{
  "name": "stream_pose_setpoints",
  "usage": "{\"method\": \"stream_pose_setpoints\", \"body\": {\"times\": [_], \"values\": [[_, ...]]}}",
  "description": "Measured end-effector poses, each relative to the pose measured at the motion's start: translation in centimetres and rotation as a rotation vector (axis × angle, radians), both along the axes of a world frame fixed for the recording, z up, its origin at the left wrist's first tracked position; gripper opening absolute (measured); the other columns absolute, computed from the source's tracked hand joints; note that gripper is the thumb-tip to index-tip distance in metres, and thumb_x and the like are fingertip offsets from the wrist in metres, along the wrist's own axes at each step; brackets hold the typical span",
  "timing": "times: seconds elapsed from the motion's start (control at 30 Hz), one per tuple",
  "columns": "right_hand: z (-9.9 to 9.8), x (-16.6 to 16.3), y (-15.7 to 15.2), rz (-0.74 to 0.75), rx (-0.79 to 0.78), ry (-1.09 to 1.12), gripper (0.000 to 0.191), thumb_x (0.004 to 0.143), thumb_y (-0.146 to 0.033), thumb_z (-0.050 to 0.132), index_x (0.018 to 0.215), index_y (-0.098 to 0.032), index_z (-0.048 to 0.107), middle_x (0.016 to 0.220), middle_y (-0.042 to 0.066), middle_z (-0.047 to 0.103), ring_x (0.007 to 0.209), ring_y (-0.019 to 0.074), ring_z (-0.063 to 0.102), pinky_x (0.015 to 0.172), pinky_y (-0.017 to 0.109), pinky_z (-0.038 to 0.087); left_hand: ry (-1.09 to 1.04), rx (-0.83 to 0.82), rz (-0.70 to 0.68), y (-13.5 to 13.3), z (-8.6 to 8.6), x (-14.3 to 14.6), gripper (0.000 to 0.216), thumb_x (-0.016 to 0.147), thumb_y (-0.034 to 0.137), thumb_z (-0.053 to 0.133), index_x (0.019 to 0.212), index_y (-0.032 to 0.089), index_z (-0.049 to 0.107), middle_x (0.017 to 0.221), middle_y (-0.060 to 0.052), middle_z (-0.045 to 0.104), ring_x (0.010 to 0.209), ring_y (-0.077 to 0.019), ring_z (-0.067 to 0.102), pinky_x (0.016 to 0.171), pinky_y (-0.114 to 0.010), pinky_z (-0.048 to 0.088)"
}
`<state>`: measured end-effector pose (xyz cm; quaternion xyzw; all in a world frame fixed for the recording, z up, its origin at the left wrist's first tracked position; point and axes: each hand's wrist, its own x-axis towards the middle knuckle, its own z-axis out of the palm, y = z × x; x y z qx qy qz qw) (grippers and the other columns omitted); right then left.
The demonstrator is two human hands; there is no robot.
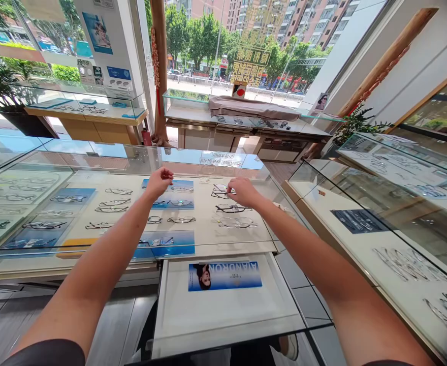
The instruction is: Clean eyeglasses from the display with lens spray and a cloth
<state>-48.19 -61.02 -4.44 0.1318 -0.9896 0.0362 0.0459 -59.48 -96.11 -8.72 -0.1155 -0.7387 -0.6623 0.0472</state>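
Observation:
My left hand [159,183] is over the display case, beside the back end of a blue display card [188,184]. Its fingers are loosely bent with a gap to the thumb, and nothing shows in them. Further right, my right hand [243,191] has its thumb and fingers pinched at the right end of a pair of eyeglasses [220,194] in the back of the right-hand row. Behind that wrist lie dark-rimmed eyeglasses [227,209], then thin clear ones [234,222]. More eyeglasses [181,220] rest between the two blue cards.
A pulled-out white drawer [223,317] holds a blue printed card [242,277] close to my body. Glass cases with eyewear stand at the right [360,203] and by the window. A glass edge [94,250] runs across the front. An orange block [74,248] lies at left.

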Motion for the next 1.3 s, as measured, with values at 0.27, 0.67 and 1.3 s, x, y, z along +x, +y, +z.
{"method": "stream_pose_setpoints", "body": {"times": [0.27, 0.67, 1.3], "values": [[-0.1, 1.0, 0.5, 0.007, -0.035, -0.008, 0.007, 0.098, -0.023, 0.070, 0.095, -0.020, 0.075, 0.128, 0.011, 0.075, 0.124, 0.0316, 0.063, 0.114, 0.048, 0.040, -0.011, -0.011, 0.001, 0.1, 0.1, 0.1, 0.026, 0.059, 0.015, 0.075, 0.083, 0.018, 0.067, 0.079, -0.002, 0.068, 0.079, -0.0191, 0.065, 0.076, -0.038, 0.064], [5.1, 9.5, -5.9, 0.288, -0.356, 0.298, 0.009, 0.103, -0.028, 0.061, 0.104, -0.022, 0.069, 0.126, 0.013, 0.070, 0.121, 0.0321, 0.061, 0.108, 0.052, 0.048, 0.005, -0.015, 0.006, 0.0, -0.5, -0.4, 0.026, 0.062, 0.007, 0.069, 0.085, 0.019, 0.067, 0.081, -0.001, 0.069, 0.076, -0.0163, 0.065, 0.078, -0.035, 0.063], [-5.1, 16.8, -17.6, 0.558, -0.195, -0.557, 0.018, 0.106, -0.025, 0.063, 0.113, -0.016, 0.077, 0.120, 0.012, 0.076, 0.109, 0.0272, 0.069, 0.091, 0.039, 0.050, 0.065, 0.034, -0.012, 0.5, -1.1, -1.3, 0.030, 0.059, 0.000, 0.061, 0.083, 0.018, 0.064, 0.075, 0.000, 0.066, 0.073, -0.0159, 0.064, 0.064, -0.028, 0.056]]}}
